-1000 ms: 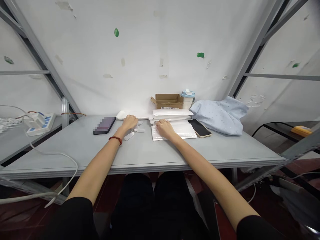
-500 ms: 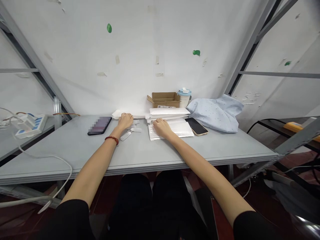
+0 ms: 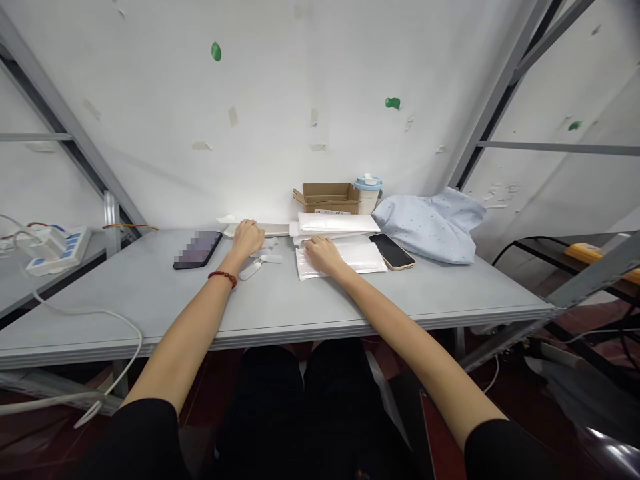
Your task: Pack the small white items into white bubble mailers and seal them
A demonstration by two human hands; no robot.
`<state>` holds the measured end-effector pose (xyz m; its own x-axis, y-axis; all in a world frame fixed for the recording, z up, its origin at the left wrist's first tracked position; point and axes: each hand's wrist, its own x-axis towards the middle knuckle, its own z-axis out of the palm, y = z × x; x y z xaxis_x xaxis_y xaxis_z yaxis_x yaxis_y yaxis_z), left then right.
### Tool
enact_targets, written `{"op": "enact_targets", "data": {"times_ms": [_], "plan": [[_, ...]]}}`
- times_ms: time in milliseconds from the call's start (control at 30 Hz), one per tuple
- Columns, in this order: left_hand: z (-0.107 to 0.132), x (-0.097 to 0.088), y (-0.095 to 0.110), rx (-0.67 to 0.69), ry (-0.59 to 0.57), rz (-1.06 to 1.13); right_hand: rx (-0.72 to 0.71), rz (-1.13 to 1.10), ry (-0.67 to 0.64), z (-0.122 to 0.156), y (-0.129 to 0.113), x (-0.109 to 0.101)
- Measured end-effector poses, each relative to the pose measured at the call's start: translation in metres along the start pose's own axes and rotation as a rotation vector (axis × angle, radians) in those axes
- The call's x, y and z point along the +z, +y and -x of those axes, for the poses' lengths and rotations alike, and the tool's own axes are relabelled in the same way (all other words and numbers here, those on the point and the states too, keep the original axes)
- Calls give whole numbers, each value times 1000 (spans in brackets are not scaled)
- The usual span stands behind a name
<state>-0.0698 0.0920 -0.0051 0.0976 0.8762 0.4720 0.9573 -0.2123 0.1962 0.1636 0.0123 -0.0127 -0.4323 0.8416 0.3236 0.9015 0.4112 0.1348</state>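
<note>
My left hand (image 3: pixel 249 239), with a red bead bracelet on its wrist, is closed at the front edge of a flat white bag (image 3: pixel 228 219). That bag's left end is raised off the white stack (image 3: pixel 277 230) under it. My right hand (image 3: pixel 323 255) lies with bent fingers on the left part of a white padded envelope (image 3: pixel 365 257); its fingertips are partly hidden. Behind it more white padded envelopes (image 3: pixel 337 223) are piled. Several small whitish pieces (image 3: pixel 270 259) lie between my hands on the grey table (image 3: pixel 280 300).
A dark phone (image 3: pixel 199 250) lies at left, another phone (image 3: pixel 393 251) right of the envelopes. Against the wall stand an open cardboard box (image 3: pixel 330 198) and a blue-lidded cup (image 3: pixel 368 193). Light blue cloth (image 3: pixel 430 223) lies at right. A power strip (image 3: pixel 60 252) with cables is far left.
My left hand has turned slightly, and the top white bag's left end has risen from the stack. My right hand stays on the padded envelope. The view has shifted slightly.
</note>
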Motion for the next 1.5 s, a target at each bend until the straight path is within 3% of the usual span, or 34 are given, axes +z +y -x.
{"op": "enact_targets", "data": {"times_ms": [167,433,567,667,867,1000,1167,1267,1400,1500], "plan": [[3,-12,-4,-43,107,39,-1,1,5,0,0,-1],[18,-31,-12,-182,124,41,5,3,18,2,1,-4],[25,-37,-9,-181,203,110,-12,-10,65,2,-2,-6],[32,-42,4,-99,273,164,-48,-36,147,3,-5,-8],[46,-39,48,279,305,245,-163,-143,493,2,-9,-4],[54,-28,70,498,314,249,-153,-150,553,2,-10,-4],[65,-15,86,694,271,245,4,-66,531,5,-8,-10],[70,-10,92,750,232,267,92,15,412,5,-4,-13],[68,-8,91,683,217,340,119,100,233,4,-1,-16],[61,-13,82,505,261,382,103,141,189,5,-2,-17]]}}
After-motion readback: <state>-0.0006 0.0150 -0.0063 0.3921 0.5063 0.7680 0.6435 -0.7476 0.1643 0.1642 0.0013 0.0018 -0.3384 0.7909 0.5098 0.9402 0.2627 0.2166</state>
